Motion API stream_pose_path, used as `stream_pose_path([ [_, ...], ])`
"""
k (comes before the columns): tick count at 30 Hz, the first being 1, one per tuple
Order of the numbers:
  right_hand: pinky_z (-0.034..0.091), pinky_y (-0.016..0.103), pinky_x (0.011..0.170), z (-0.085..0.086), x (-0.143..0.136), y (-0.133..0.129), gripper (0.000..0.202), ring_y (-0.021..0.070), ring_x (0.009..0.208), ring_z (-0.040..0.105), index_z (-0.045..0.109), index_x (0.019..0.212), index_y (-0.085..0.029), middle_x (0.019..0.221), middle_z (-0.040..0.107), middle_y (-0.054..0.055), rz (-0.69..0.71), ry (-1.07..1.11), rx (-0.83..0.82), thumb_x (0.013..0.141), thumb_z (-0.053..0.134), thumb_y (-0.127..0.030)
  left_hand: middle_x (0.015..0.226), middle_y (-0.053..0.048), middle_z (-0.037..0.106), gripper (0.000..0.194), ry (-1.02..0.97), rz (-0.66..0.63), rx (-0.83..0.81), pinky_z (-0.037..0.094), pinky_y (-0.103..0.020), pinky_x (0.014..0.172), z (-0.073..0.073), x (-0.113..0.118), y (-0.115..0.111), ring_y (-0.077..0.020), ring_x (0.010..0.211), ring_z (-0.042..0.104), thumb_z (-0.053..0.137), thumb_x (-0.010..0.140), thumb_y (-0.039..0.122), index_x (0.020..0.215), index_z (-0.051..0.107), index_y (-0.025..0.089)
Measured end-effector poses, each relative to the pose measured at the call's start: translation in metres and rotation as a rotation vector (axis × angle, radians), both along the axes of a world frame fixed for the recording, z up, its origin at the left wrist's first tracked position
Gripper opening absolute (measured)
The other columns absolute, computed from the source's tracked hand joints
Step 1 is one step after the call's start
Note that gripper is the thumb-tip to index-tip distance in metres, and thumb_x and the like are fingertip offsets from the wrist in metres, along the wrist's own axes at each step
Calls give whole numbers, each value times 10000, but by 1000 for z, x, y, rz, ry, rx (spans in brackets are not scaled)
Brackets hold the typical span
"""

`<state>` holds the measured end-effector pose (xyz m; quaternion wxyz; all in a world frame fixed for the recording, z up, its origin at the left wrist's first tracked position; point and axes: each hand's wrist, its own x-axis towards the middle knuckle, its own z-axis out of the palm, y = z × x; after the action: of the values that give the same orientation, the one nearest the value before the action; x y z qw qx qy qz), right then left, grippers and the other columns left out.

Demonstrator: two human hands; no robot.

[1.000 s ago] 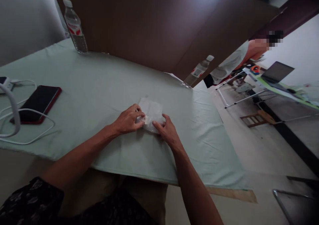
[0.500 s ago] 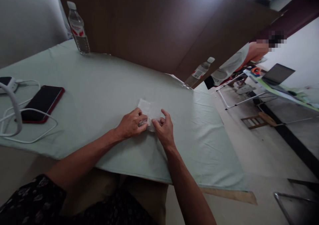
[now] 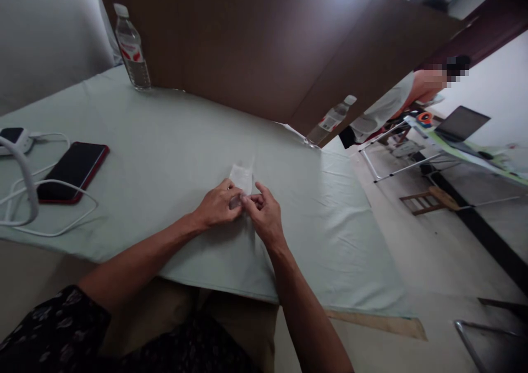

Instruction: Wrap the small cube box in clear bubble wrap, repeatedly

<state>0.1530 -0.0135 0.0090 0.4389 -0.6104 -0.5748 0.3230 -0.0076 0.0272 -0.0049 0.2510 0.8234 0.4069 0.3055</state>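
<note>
Left hand curled low over the cloth, thumb and forefinger closed on the near part of a small plastic bag, a person works at a covered table. Right hand meets it fingertip to fingertip, thumb bent in and forefinger lifted clear; from where I stand, I cannot tell whether its fingers have hold of the plastic. The bag lies between the near edge and the brown board by the far edge, its far end flat on the cloth. It looks thin and whitish, likely feather-light, limp and a little slippery, apt to crease or tear under a hard tug; a pinch at its rim, with fingertips close together, would seem the surest hold. Both forearms cross the near edge, the left on a long slant, the right more steeply, wrists low and palms turned inward. To the left lies a phone; a bottle stands near the far left corner.
</note>
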Motion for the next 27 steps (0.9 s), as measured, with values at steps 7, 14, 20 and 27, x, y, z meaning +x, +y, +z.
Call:
stream_pose_path([
  [7, 536, 310, 694, 5, 8, -9, 538, 137, 680, 632, 483, 1418, -154, 1102, 744, 100, 196, -137, 13, 895, 473, -280, 1032, -79, 627, 518, -142, 10, -243, 520, -309, 705, 10, -4, 5, -140, 720, 566, 613, 759, 278, 1252, 586, 121],
  [14, 538, 339, 765, 14, 7, -6, 695, 150, 708, 648, 396, 1497, -194, 1233, 708, 106, 299, -469, 51, 819, 549, -184, 1050, -80, 650, 506, -123, 63, -134, 517, -332, 770, 1, 2, 5, -154, 765, 578, 628, 793, 265, 1281, 572, 146],
  [20, 504, 264, 608, 8, 18, -10, 568, 89, 604, 573, 498, 1385, -201, 1155, 705, 83, 218, -107, 101, 824, 570, -249, 1055, -74, 636, 521, -119, 76, -149, 516, -318, 773, 0, 2, 4, -141, 750, 558, 613, 789, 224, 1301, 570, 141],
  [27, 490, 257, 601, -2, 21, -15, 538, 95, 644, 578, 539, 1347, -218, 1076, 709, 61, 193, -81, 127, 814, 602, -263, 1051, -57, 619, 516, -146, 63, -132, 512, -292, 742, -1, 2, 2, -125, 723, 548, 605, 791, 216, 1304, 575, 172],
])
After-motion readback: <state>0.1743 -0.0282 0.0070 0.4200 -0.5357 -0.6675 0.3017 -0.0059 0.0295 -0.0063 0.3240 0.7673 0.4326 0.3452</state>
